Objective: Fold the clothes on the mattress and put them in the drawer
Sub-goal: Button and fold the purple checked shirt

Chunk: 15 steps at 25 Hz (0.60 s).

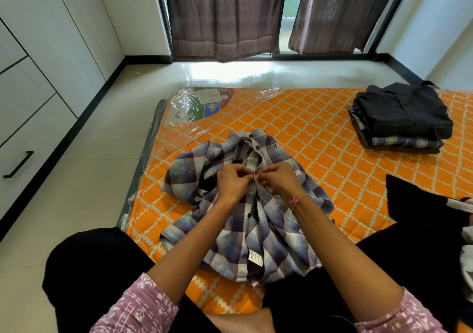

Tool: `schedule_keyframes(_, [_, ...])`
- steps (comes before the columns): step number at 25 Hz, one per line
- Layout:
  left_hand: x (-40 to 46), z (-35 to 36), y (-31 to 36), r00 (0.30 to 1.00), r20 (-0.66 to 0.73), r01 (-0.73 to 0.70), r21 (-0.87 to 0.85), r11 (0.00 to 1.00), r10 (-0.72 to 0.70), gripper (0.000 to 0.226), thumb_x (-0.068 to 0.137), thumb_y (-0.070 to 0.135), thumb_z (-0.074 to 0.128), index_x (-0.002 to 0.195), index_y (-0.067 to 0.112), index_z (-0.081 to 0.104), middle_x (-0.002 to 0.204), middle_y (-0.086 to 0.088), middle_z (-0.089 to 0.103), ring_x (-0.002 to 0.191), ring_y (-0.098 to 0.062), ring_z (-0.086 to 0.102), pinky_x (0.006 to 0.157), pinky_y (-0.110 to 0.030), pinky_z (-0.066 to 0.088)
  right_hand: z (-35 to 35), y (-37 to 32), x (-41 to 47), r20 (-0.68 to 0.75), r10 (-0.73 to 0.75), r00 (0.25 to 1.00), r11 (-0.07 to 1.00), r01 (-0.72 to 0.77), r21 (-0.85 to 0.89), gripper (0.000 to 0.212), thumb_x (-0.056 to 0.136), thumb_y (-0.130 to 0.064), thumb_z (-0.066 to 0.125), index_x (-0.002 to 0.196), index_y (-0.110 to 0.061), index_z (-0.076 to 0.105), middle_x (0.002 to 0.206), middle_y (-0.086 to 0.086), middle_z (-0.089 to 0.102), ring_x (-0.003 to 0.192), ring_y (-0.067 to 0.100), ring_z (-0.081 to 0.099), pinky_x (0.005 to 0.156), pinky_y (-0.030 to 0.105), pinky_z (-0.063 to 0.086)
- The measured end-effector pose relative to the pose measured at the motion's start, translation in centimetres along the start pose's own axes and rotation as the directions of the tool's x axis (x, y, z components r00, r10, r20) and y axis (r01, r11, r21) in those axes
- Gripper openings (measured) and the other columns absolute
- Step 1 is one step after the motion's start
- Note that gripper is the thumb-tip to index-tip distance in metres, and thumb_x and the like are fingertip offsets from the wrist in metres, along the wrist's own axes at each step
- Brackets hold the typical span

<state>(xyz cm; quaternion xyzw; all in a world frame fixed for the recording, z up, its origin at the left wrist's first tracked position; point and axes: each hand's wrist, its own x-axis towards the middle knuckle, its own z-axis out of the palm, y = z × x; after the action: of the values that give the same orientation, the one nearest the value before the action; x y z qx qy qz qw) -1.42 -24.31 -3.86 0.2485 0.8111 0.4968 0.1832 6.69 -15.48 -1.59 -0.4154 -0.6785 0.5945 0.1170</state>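
Both hands meet at the middle of the shirt [243, 204]: the left hand [234, 183] pinches the placket edge with curled fingers, and the right hand [277, 180] pinches the opposite edge right against it, thumbs and fingertips almost touching. A pink thread band [298, 201] circles the right wrist. Whether a button sits between the fingers cannot be told; the hands cover that spot.

The shirt, a grey, white and purple plaid, lies rumpled on the mattress [320, 133] just in front of the person's knees, collar pointing away toward the window, hem nearest. Two dark buttons [257, 147] show on the placket above the hands, and a white label [255, 257] shows near the hem. One sleeve bunches out to the left.

Pink patterned sleeves [138, 307] cover the upper forearms, and black trousers [97, 263] frame the bottom of the view.

Far right on the orange lattice-print mattress sits a stack [401, 118] of folded clothes, a black one on top and plaid below, well apart from the shirt. A black garment [422, 204] lies at the right edge. Crinkled clear plastic [189, 105] covers the mattress's far left corner.

Left of the mattress, across pale floor tiles, stand white drawers with a black handle [19, 164]. Brown curtains [225, 15] hang at the window beyond.
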Motion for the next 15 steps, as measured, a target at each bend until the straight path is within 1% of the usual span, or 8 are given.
schedule_keyframes(1, [0.0,0.1,0.0,1.000,0.015,0.021,-0.011,1.000,-0.021,0.011,0.085,0.004,0.065,0.092,0.004,0.074,0.092,-0.011,0.072,0.086,-0.017,0.066,0.082,-0.033,0.056,0.2,0.0,0.0,0.002,-0.009,1.000,1.000,0.009,-0.023,0.009,0.080,0.007,0.065,0.072,0.005,0.069,0.053,0.007,0.055,0.035,0.004,0.048,0.036,0.013,0.036])
schedule_keyframes(3, [0.0,0.4,-0.1,0.998,0.026,0.064,-0.037,0.997,-0.063,0.014,0.087,0.004,0.061,0.092,0.004,0.074,0.090,-0.011,0.072,0.087,-0.021,0.067,0.082,-0.040,0.056,0.8,-0.1,-0.1,-0.053,-0.080,0.995,0.979,0.068,-0.194,0.010,0.078,0.004,0.065,0.070,0.005,0.071,0.053,0.004,0.056,0.043,0.009,0.050,0.043,0.020,0.039])
schedule_keyframes(5, [-0.1,0.6,-0.3,0.995,0.008,0.103,-0.080,0.991,-0.103,0.014,0.087,0.006,0.060,0.090,0.006,0.073,0.089,-0.011,0.071,0.086,-0.022,0.067,0.081,-0.041,0.057,1.4,-0.5,-0.2,-0.114,-0.179,0.977,0.918,0.124,-0.377,0.020,0.077,0.001,0.062,0.057,-0.003,0.066,0.050,0.001,0.053,0.048,0.013,0.047,0.046,0.021,0.038])
schedule_keyframes(6, [-0.1,0.7,-0.3,0.992,0.007,0.123,-0.107,0.987,-0.123,0.014,0.088,0.006,0.060,0.090,0.005,0.073,0.090,-0.012,0.071,0.088,-0.023,0.067,0.081,-0.041,0.057,1.5,-0.6,-0.3,-0.123,-0.204,0.971,0.898,0.136,-0.419,0.025,0.077,-0.001,0.061,0.053,-0.007,0.062,0.048,0.000,0.050,0.046,0.013,0.046,0.045,0.020,0.036])
schedule_keyframes(8, [-0.1,0.5,-0.5,0.988,0.047,0.155,-0.178,0.972,-0.149,0.013,0.087,0.003,0.060,0.090,0.005,0.073,0.090,-0.014,0.070,0.087,-0.024,0.067,0.079,-0.036,0.057,1.5,-0.7,-0.3,-0.124,-0.217,0.968,0.886,0.142,-0.442,0.023,0.079,-0.005,0.064,0.056,-0.007,0.065,0.051,0.002,0.053,0.048,0.013,0.047,0.046,0.020,0.035])
schedule_keyframes(10, [-0.4,0.2,-0.7,0.983,0.104,0.173,-0.271,0.947,-0.150,0.014,0.085,-0.002,0.061,0.084,0.006,0.071,0.085,-0.013,0.070,0.080,-0.021,0.067,0.070,-0.026,0.057,1.2,-0.7,-0.3,-0.117,-0.202,0.972,0.888,0.132,-0.440,0.017,0.081,-0.010,0.067,0.066,-0.003,0.071,0.060,0.007,0.060,0.054,0.015,0.052,0.047,0.020,0.035])
schedule_keyframes(12, [-0.6,0.0,-0.8,0.982,0.134,0.168,-0.312,0.935,-0.132,0.014,0.084,-0.004,0.062,0.082,0.007,0.070,0.082,-0.011,0.069,0.076,-0.018,0.066,0.066,-0.020,0.055,1.0,-0.6,-0.3,-0.115,-0.193,0.974,0.891,0.125,-0.435,0.015,0.080,-0.010,0.067,0.070,-0.001,0.073,0.068,0.013,0.067,0.062,0.020,0.058,0.049,0.020,0.039])
schedule_keyframes(15, [-0.5,-0.2,-0.8,0.975,0.161,0.201,-0.346,0.916,-0.153,0.015,0.083,-0.004,0.065,0.080,0.010,0.070,0.081,-0.009,0.068,0.081,-0.020,0.066,0.074,-0.025,0.056,0.6,-0.5,-0.2,-0.109,-0.187,0.976,0.910,0.131,-0.392,0.014,0.079,-0.005,0.065,0.072,0.004,0.072,0.074,0.021,0.070,0.066,0.030,0.062,0.059,0.036,0.053])
